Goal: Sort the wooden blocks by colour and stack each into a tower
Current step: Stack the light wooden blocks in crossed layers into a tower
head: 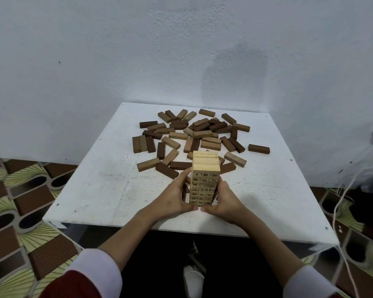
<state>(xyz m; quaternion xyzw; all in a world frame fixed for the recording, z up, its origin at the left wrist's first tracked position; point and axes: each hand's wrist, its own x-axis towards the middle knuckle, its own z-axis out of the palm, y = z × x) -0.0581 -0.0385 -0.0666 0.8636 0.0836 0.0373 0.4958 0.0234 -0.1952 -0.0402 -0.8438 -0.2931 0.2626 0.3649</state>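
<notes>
Light-wood tower (205, 179) stands upright on the white table (99, 190), near the 6 o'clock edge, roughly centred left-right. Numbers printed on its near face, some blurred

Both hands cup the tower low down, forearms coming in from 7 and 5 o'clock and converging on it. Left hand (174, 197) wraps the tower's 9 o'clock side: fingers (184, 174) curled up along that face reaching about mid-height, thumb lying along the table at the base. Right hand (225, 201) mirrors it on the 3 o'clock side, fingers curled round the lower rows, thumb along the base. The two thumb tips nearly meet at 6 o'clock of the tower, just in front of its bottom row. Both grips closed on the stack, palms pressed in

Loose mid-brown and dark-brown blocks (194, 134) lie scattered flat from the tower's 9 through 12 to 3 o'clock, a few piled on each other at 12. One dark block (258, 149) lies apart at 2 o'clock. Nearest blocks sit just behind the tower's base

White cuffs on red sleeves (95, 274) at the frame bottom; patterned floor (19, 201) around the table
</notes>
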